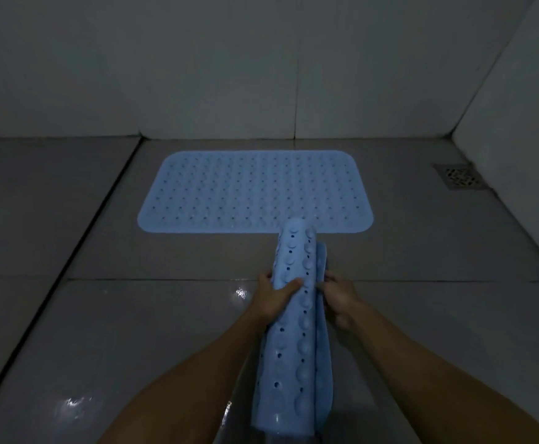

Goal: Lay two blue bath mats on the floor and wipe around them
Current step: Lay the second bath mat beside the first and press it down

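Hands grip a rolled mat [293, 315]: left hand [274, 298] wraps it, right hand [338, 299] pinches its edge, fingertips hidden. Its lower end is cut off; beyond it lies the flat mat [255, 190].

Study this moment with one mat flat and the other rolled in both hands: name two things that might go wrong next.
The wet floor shows glare; the person could slip while unrolling. The rolled mat, held by the left hand and right hand, may spring open crooked and overlap the flat mat.
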